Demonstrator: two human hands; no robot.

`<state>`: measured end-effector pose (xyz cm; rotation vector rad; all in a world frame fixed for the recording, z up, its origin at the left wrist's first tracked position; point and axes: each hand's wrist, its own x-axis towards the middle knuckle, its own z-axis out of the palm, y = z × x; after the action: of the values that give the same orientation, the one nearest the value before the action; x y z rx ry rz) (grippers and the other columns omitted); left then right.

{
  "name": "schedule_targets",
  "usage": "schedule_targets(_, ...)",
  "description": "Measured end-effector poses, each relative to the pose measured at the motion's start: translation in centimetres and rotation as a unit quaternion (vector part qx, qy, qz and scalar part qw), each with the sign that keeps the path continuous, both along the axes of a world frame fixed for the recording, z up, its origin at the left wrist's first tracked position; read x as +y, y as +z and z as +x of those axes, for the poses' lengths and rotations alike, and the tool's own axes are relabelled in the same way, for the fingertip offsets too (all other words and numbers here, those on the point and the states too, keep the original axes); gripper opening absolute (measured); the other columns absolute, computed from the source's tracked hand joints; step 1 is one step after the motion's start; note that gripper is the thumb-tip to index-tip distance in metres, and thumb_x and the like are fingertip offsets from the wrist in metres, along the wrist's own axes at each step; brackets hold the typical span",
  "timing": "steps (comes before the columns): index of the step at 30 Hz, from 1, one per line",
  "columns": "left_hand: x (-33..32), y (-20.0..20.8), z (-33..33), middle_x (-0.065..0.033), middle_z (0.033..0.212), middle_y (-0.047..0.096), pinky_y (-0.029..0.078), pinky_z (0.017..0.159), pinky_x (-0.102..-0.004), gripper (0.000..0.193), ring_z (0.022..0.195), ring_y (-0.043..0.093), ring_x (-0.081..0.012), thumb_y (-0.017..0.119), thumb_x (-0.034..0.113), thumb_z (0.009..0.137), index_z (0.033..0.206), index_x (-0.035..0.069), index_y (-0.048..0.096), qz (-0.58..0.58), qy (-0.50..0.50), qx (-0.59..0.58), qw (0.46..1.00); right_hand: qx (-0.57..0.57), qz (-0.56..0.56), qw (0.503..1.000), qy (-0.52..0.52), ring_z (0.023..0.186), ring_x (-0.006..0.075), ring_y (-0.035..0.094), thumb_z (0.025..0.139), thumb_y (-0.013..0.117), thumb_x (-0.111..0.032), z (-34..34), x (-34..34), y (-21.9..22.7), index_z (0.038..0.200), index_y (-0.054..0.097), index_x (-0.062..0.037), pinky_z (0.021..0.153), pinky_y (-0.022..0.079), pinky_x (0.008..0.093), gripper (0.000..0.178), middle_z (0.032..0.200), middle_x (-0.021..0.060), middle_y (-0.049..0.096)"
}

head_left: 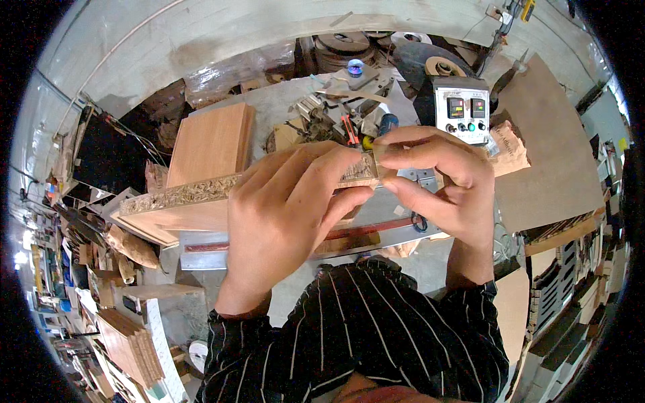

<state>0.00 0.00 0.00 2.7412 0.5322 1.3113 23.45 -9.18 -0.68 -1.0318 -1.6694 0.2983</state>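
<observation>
My left hand [282, 201] grips a long wood-faced particleboard panel [181, 213], fingers over the top edge and thumb on the near side. The panel is held up with its rough chip edge facing me. At the panel's right end, my right hand [447, 176] has its thumb and forefinger curled together in a pinch. Their tips meet the panel's corner; whatever thin piece may lie between them cannot be made out. Beneath both hands is the grey worktable [295, 252], with a reddish strip [366, 232] along its near edge.
A stack of wood-faced panels [207, 144] stands behind at left. Tools and metal parts [319, 114] clutter the table's far side. A control box [461, 111] with displays and knobs stands at right, beside a large brown board [547, 144]. More panels [127, 342] are piled at lower left.
</observation>
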Motion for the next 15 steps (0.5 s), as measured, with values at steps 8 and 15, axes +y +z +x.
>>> schedule_targets(8, 0.1, 0.4, -0.3, -0.0072, 0.110, 0.079, 0.062, 0.082, -0.0426, 0.043, 0.096, 0.079, -0.0292, 0.091, 0.027, 0.087, 0.121, 0.009, 0.072, 0.015, -0.003, 0.004, 1.000, -0.051, 0.003, 0.999, 0.005, 0.108, 0.0274, 0.079, 0.082, 0.090, 0.006, -0.1, 0.1, 1.0, 0.114, 0.082, 0.0019, 0.093, 0.062, 0.0375, 0.032, 0.121, 0.0223, 0.080)
schedule_targets(15, -0.1, 0.2, -0.2, -0.0075, 0.111, 0.079, 0.062, 0.083, -0.0432, 0.044, 0.098, 0.079, -0.0291, 0.091, 0.026, 0.087, 0.123, 0.008, 0.072, 0.002, -0.005, 0.004, 1.000, -0.082, -0.002, 0.997, 0.010, 0.109, 0.0287, 0.080, 0.082, 0.091, 0.005, 0.1, 0.2, 1.4, 0.113, 0.083, 0.0019, 0.093, 0.063, 0.0377, 0.031, 0.122, 0.0224, 0.080)
